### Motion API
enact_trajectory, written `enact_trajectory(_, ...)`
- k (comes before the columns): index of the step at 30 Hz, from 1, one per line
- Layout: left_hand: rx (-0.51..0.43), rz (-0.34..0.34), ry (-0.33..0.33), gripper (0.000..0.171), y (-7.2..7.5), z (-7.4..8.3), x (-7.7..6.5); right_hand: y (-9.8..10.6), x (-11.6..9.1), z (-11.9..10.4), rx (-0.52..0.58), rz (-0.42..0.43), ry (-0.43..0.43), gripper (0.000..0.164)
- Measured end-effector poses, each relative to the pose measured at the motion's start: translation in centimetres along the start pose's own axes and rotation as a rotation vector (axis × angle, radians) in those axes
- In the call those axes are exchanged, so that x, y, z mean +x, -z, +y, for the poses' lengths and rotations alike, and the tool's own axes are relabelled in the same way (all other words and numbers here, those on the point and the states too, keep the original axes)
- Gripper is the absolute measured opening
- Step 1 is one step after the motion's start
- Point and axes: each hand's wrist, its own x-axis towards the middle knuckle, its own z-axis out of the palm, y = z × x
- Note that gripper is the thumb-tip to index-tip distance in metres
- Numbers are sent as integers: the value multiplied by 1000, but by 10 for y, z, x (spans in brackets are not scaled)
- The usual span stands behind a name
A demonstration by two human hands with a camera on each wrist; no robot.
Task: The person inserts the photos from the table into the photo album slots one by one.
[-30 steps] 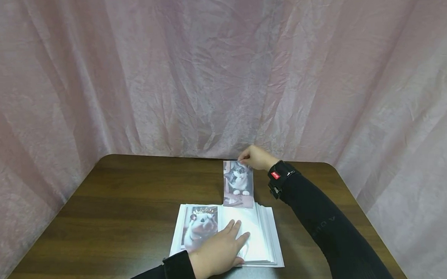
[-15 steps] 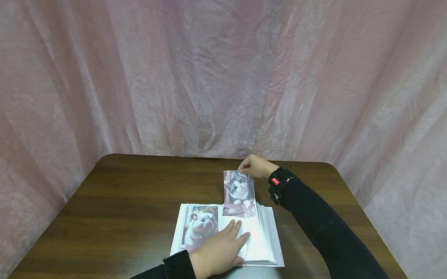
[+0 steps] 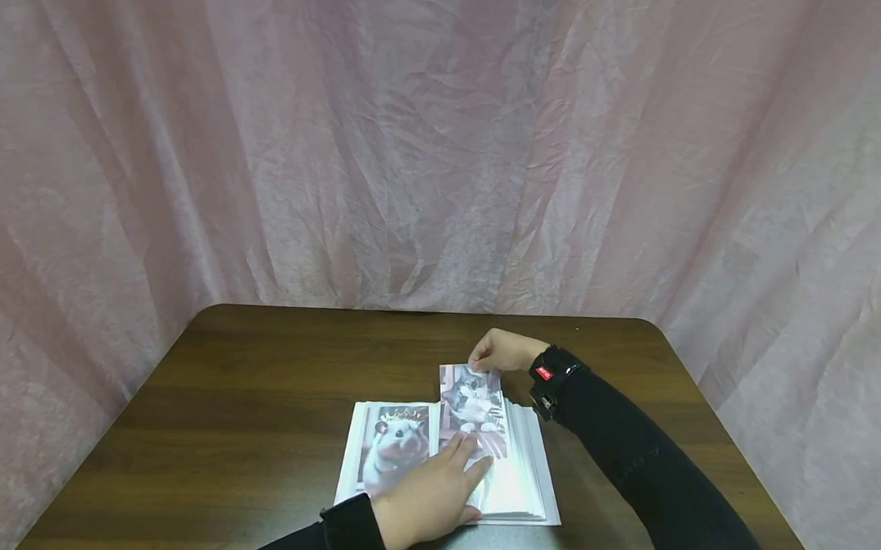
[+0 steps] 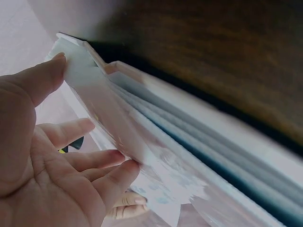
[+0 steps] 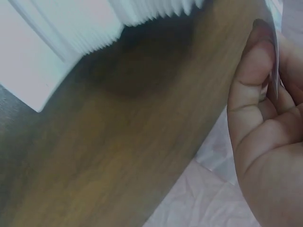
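Observation:
An open white photo album (image 3: 549,500) lies on the table, with a mouse-with-crown picture (image 3: 395,445) on its left page. My left hand (image 3: 429,493) rests with spread fingers over the middle of the album, fingertips on the right page's clear sleeve, as the left wrist view also shows. My right hand (image 3: 509,351) pinches the top right corner of a cat photo (image 3: 472,401) between thumb and fingers. The photo's lower part lies inside the right page's sleeve; its upper part sticks out past the album's far edge. In the right wrist view the photo's edge (image 5: 275,61) shows between thumb and fingers.
The brown wooden table (image 3: 269,414) has rounded far corners. Behind it hangs a pink curtain (image 3: 435,144), close to the table's far edge. A thick stack of album pages (image 3: 522,460) lies under the right page.
My right hand has moved toward me, sliding the cat photo from the album's far edge down into the right page's sleeve. My left hand has stayed in place.

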Motion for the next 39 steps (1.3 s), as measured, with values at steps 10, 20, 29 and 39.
enact_trajectory(10,-8,6,-8,69,0,-1,2,-12,-2,4,75,-93,-59,14)
enact_trajectory(20,-13,-6,-13,69,0,-1,2,-20,-5,-5,-116,-31,26,12)
enact_trajectory(29,-8,23,-11,67,2,0,1,-39,-1,-21,-360,116,135,21)
enact_trajectory(39,-30,3,2,68,1,0,2,-45,3,-27,-427,131,130,25)
